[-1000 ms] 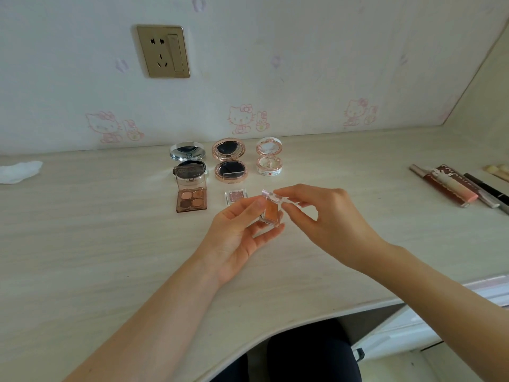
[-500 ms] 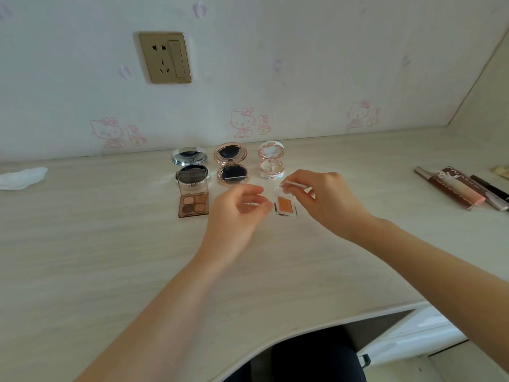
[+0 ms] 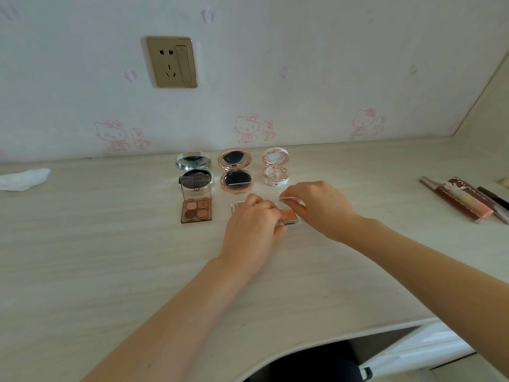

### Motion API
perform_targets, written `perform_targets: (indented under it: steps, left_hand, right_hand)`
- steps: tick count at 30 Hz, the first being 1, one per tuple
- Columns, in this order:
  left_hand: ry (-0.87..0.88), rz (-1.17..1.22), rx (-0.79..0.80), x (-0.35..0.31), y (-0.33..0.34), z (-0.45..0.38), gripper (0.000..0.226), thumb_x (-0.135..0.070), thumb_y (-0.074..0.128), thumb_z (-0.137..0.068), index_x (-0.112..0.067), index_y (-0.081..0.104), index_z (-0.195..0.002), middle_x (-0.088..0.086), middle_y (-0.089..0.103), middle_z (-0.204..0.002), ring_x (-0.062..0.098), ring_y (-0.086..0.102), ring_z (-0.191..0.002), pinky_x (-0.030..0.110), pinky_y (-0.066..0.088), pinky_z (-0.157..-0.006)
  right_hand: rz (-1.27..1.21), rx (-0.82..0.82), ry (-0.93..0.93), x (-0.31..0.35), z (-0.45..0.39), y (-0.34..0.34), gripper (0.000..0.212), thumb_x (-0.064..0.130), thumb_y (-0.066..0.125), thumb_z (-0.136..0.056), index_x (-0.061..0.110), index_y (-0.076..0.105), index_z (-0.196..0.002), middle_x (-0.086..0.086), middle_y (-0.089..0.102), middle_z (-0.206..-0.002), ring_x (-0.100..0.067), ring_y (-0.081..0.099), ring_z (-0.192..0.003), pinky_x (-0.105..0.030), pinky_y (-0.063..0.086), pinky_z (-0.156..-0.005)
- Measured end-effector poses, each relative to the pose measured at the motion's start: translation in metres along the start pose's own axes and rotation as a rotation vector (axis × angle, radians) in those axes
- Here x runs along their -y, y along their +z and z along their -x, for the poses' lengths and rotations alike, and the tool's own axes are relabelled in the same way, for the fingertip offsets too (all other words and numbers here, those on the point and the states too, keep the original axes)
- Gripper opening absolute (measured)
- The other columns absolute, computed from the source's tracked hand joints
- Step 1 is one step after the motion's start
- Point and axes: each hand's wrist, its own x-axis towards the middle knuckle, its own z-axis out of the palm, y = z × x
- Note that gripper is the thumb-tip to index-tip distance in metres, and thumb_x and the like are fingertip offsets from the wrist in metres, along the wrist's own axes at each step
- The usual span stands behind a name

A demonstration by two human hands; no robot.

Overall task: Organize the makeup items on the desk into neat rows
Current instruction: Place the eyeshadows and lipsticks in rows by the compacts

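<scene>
The right hand (image 3: 316, 208) pinches the clear lid (image 3: 289, 200) of the orange blush pan (image 3: 288, 216), holding it open for display. The left hand (image 3: 252, 224), fingers curled together, steadies its near-left corner, likely aligning it just right of those fingers' neighbouring small pan (image 3: 239, 207).

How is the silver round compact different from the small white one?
The silver compact is wider and shiny chrome with a dark pan; the white compact is smaller, pink-rimmed, with a pale inside. The silver one stands at the row's left end, the white one at its right. Both are round and open, lids up.
</scene>
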Motion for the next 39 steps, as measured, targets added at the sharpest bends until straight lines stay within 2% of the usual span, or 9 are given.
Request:
perform_targets:
  steps: [5, 11, 18, 27, 31, 33, 39]
  left_hand:
    - [0.022, -0.012, -0.064, 0.003, 0.004, -0.004, 0.006, -0.019, 0.071, -0.081, -0.018, 0.076, -0.083, -0.006, 0.071, -0.086, 0.022, 0.055, -0.092, 0.035, 0.046, -0.071]
    - [0.035, -0.004, -0.121, 0.005, 0.010, -0.008, 0.003, -0.016, 0.078, -0.074, -0.018, 0.075, -0.075, -0.006, 0.070, -0.077, 0.021, 0.057, -0.081, 0.034, 0.050, -0.063]
    - [0.014, -0.006, -0.146, 0.012, 0.016, -0.018, 0.004, -0.013, 0.074, -0.077, -0.015, 0.076, -0.080, -0.003, 0.071, -0.081, 0.023, 0.059, -0.083, 0.037, 0.052, -0.064]
    - [0.103, -0.073, -0.190, 0.018, 0.021, -0.018, 0.005, -0.012, 0.077, -0.075, -0.013, 0.074, -0.078, -0.002, 0.070, -0.078, 0.024, 0.061, -0.082, 0.038, 0.054, -0.065]
    - [0.115, -0.082, -0.199, 0.018, 0.021, -0.018, 0.003, -0.012, 0.076, -0.075, -0.013, 0.073, -0.076, -0.002, 0.069, -0.077, 0.023, 0.061, -0.081, 0.039, 0.054, -0.063]
    - [0.111, -0.080, -0.197, 0.017, 0.021, -0.017, 0.003, -0.012, 0.076, -0.075, -0.013, 0.073, -0.077, -0.002, 0.069, -0.078, 0.023, 0.061, -0.082, 0.038, 0.054, -0.064]
    - [0.087, -0.060, -0.191, 0.013, 0.017, -0.015, 0.010, -0.013, 0.077, -0.072, -0.014, 0.073, -0.081, -0.004, 0.069, -0.081, 0.021, 0.061, -0.084, 0.035, 0.054, -0.063]
  right_hand:
    - [0.020, 0.030, -0.022, -0.004, -0.006, 0.002, 0.022, 0.030, 0.050, -0.096, 0.022, 0.069, -0.103, 0.000, 0.070, -0.093, -0.025, 0.062, -0.087, -0.040, 0.051, -0.072]
    - [-0.095, 0.138, -0.016, -0.011, -0.024, -0.002, 0.021, 0.019, 0.053, -0.095, 0.022, 0.069, -0.108, 0.004, 0.072, -0.103, -0.018, 0.065, -0.094, -0.038, 0.052, -0.083]
    - [-0.091, 0.169, -0.002, -0.012, -0.041, -0.003, 0.023, 0.017, 0.049, -0.096, 0.019, 0.069, -0.107, -0.004, 0.071, -0.102, -0.022, 0.063, -0.092, -0.039, 0.050, -0.083]
    - [-0.131, 0.144, -0.001, -0.014, -0.042, -0.002, 0.026, 0.016, 0.050, -0.096, 0.016, 0.066, -0.116, 0.001, 0.070, -0.108, -0.016, 0.063, -0.098, -0.020, 0.043, -0.082]
    - [-0.117, 0.152, -0.009, -0.012, -0.042, -0.002, 0.028, 0.015, 0.049, -0.095, 0.017, 0.064, -0.119, -0.002, 0.070, -0.109, -0.021, 0.063, -0.098, -0.032, 0.049, -0.087]
    - [-0.118, 0.145, 0.002, -0.013, -0.042, 0.000, 0.030, 0.017, 0.049, -0.094, 0.020, 0.061, -0.122, -0.006, 0.070, -0.107, -0.024, 0.064, -0.096, -0.039, 0.051, -0.085]
    - [-0.126, 0.099, 0.019, -0.016, -0.037, -0.006, 0.036, 0.018, 0.054, -0.093, 0.017, 0.054, -0.129, -0.001, 0.064, -0.121, -0.017, 0.059, -0.111, -0.032, 0.048, -0.093]
